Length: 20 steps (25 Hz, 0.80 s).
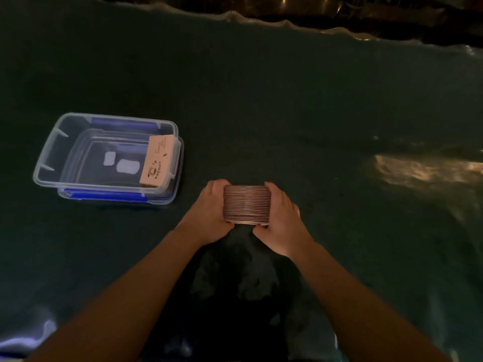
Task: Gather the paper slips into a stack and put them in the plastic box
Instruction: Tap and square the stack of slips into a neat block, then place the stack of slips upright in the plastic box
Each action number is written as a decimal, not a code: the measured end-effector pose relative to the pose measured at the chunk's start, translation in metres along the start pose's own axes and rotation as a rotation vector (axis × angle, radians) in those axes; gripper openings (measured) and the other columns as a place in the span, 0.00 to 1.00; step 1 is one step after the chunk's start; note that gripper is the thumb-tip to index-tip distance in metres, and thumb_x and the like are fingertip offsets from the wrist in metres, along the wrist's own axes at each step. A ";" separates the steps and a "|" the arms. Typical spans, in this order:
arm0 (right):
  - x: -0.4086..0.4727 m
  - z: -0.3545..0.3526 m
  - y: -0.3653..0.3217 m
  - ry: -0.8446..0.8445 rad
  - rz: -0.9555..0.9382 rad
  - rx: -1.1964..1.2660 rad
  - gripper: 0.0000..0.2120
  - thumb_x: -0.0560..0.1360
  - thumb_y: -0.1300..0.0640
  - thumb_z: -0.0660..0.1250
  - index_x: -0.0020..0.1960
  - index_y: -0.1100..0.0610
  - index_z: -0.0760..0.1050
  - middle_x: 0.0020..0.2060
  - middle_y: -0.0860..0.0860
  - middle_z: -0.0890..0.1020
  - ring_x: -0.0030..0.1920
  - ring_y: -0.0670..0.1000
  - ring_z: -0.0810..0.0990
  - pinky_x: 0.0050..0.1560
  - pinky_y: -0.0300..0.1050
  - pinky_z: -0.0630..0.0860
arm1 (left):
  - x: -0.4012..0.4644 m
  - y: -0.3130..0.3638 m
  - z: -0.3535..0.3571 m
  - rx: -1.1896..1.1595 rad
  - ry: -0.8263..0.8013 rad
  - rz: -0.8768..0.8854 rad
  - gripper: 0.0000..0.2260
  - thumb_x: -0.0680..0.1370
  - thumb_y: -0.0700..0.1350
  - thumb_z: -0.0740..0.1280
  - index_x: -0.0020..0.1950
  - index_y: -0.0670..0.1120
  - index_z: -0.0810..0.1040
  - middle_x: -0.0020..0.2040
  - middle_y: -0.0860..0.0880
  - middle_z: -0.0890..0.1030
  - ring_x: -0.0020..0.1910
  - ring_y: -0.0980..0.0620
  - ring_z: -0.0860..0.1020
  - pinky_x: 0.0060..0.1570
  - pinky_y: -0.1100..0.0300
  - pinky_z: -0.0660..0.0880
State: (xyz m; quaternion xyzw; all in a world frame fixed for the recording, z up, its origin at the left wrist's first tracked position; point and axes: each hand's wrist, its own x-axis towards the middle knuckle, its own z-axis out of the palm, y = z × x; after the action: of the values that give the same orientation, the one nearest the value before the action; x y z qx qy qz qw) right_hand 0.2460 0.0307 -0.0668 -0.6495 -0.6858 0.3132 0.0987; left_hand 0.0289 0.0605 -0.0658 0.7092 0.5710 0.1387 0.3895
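While your left hand and right hand clamp the stack of paper slips from either side, it stands on edge on the dark green worktop. Left of it, the clear plastic box holds a coffee-printed slip bundle.

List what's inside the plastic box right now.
The plastic box holds one stack of paper slips with a coffee-cup print, leaning at its right wall. Two pale patches show on the floor; labels or glare, can't tell. Anything under the stack is hidden.
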 end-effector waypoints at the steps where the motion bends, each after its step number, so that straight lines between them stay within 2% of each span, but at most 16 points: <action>1: -0.001 -0.001 0.000 0.009 -0.010 0.011 0.50 0.67 0.48 0.75 0.81 0.47 0.50 0.77 0.51 0.66 0.77 0.54 0.65 0.78 0.62 0.59 | -0.001 -0.002 -0.002 0.012 -0.011 0.008 0.36 0.68 0.51 0.80 0.68 0.59 0.61 0.63 0.57 0.65 0.61 0.57 0.70 0.60 0.56 0.73; 5: -0.002 0.001 -0.001 -0.036 0.006 -0.010 0.49 0.65 0.46 0.75 0.78 0.45 0.52 0.75 0.49 0.67 0.76 0.54 0.62 0.79 0.61 0.55 | -0.005 -0.006 -0.001 0.003 -0.040 -0.008 0.36 0.66 0.52 0.81 0.66 0.59 0.62 0.61 0.57 0.65 0.62 0.57 0.69 0.60 0.56 0.72; 8: -0.002 0.000 -0.002 -0.021 0.021 0.023 0.47 0.64 0.45 0.75 0.76 0.45 0.54 0.73 0.48 0.68 0.75 0.53 0.62 0.79 0.60 0.54 | -0.004 -0.006 -0.002 0.010 -0.027 0.018 0.35 0.65 0.55 0.80 0.62 0.62 0.61 0.60 0.58 0.66 0.60 0.59 0.68 0.55 0.60 0.70; 12: 0.001 -0.002 -0.004 -0.043 0.008 -0.026 0.46 0.63 0.45 0.76 0.75 0.48 0.58 0.71 0.48 0.69 0.73 0.52 0.65 0.79 0.61 0.57 | -0.001 -0.008 -0.004 -0.045 -0.087 -0.040 0.36 0.64 0.53 0.81 0.62 0.63 0.62 0.61 0.57 0.68 0.58 0.59 0.72 0.52 0.64 0.70; 14: 0.005 -0.008 -0.008 -0.061 0.000 -0.021 0.45 0.61 0.45 0.78 0.74 0.49 0.63 0.67 0.46 0.71 0.70 0.52 0.70 0.78 0.58 0.62 | -0.002 -0.007 -0.009 -0.083 -0.119 -0.056 0.38 0.62 0.52 0.82 0.63 0.63 0.63 0.60 0.59 0.70 0.56 0.62 0.73 0.49 0.68 0.69; 17: 0.008 -0.023 -0.017 -0.160 0.021 0.081 0.45 0.57 0.46 0.78 0.71 0.44 0.67 0.62 0.40 0.72 0.64 0.48 0.73 0.62 0.48 0.72 | -0.009 -0.007 -0.028 -0.228 -0.154 -0.090 0.40 0.59 0.51 0.84 0.64 0.65 0.66 0.59 0.63 0.75 0.57 0.64 0.76 0.49 0.69 0.70; 20: 0.004 -0.039 -0.041 -0.223 0.149 0.467 0.36 0.52 0.50 0.79 0.58 0.41 0.74 0.55 0.42 0.81 0.56 0.49 0.82 0.51 0.48 0.78 | -0.026 -0.001 -0.057 -0.574 -0.094 -0.157 0.41 0.57 0.50 0.86 0.64 0.65 0.70 0.59 0.64 0.81 0.59 0.63 0.81 0.48 0.65 0.81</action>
State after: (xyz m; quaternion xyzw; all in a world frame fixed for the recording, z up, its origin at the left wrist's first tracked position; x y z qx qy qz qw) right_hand 0.2325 0.0477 -0.0148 -0.6195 -0.5519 0.5387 0.1464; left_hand -0.0164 0.0585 -0.0228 0.5294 0.5432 0.2309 0.6094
